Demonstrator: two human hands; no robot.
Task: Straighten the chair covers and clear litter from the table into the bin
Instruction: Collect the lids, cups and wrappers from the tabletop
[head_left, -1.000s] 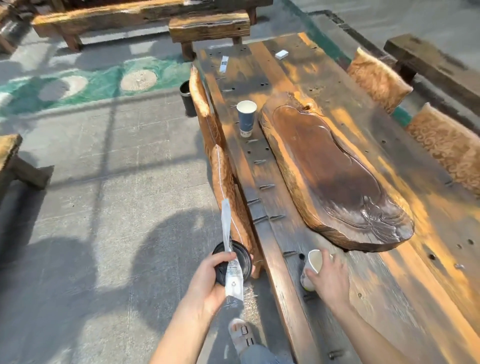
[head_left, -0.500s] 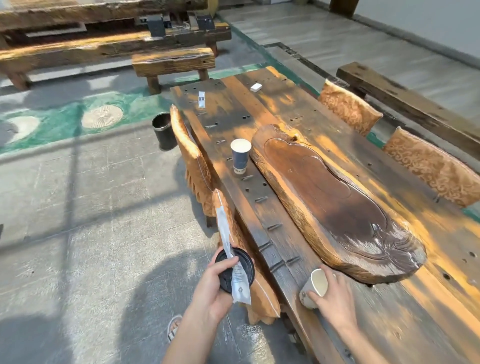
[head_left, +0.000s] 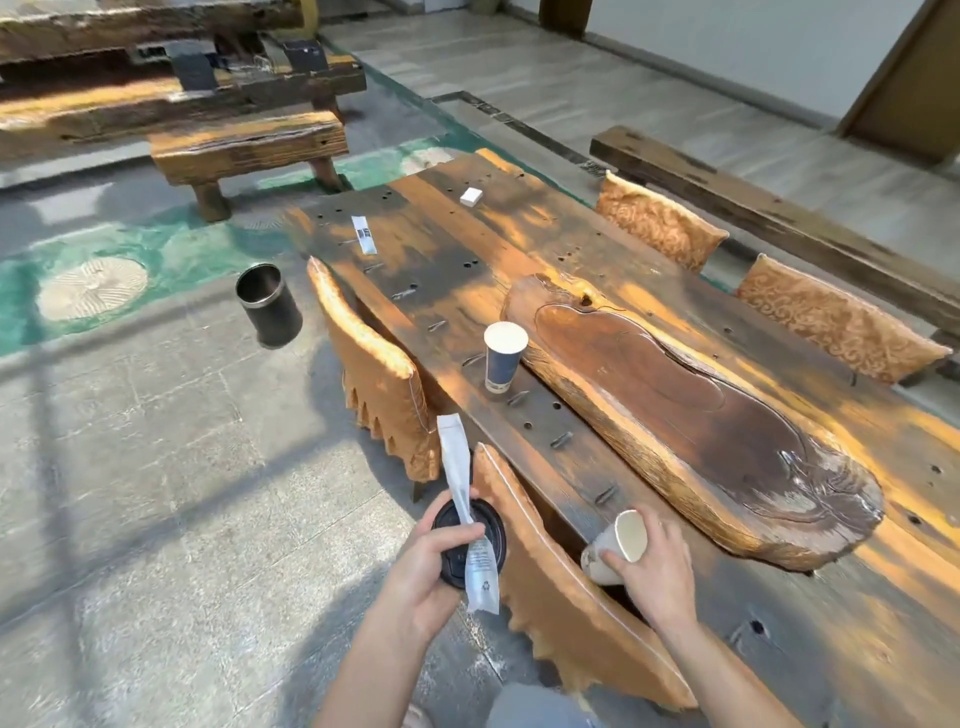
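Observation:
My left hand (head_left: 423, 574) grips a black cup lid (head_left: 492, 527) together with a long clear plastic wrapper (head_left: 460, 480), held over the floor left of the table. My right hand (head_left: 657, 564) holds a tilted white paper cup (head_left: 621, 540) at the near edge of the long wooden table (head_left: 447, 260). On the table stand a blue paper cup (head_left: 504, 358), a small wrapper (head_left: 363, 235) and a white packet (head_left: 471, 196). A dark cylindrical bin (head_left: 269, 304) stands on the floor to the left. Orange-covered chairs (head_left: 382, 379) line both sides.
A carved wooden tea tray (head_left: 691, 410) fills the table's middle. More covered chairs (head_left: 657, 226) and a long beam bench (head_left: 779, 213) sit on the right. A wooden stool (head_left: 249, 150) and benches stand at the far end. Grey paving lies to the left.
My view has lifted and pulled back, showing more of the far table and bin. My right hand has raised and tilted the white cup off the table edge. The left hand keeps its lid and wrapper.

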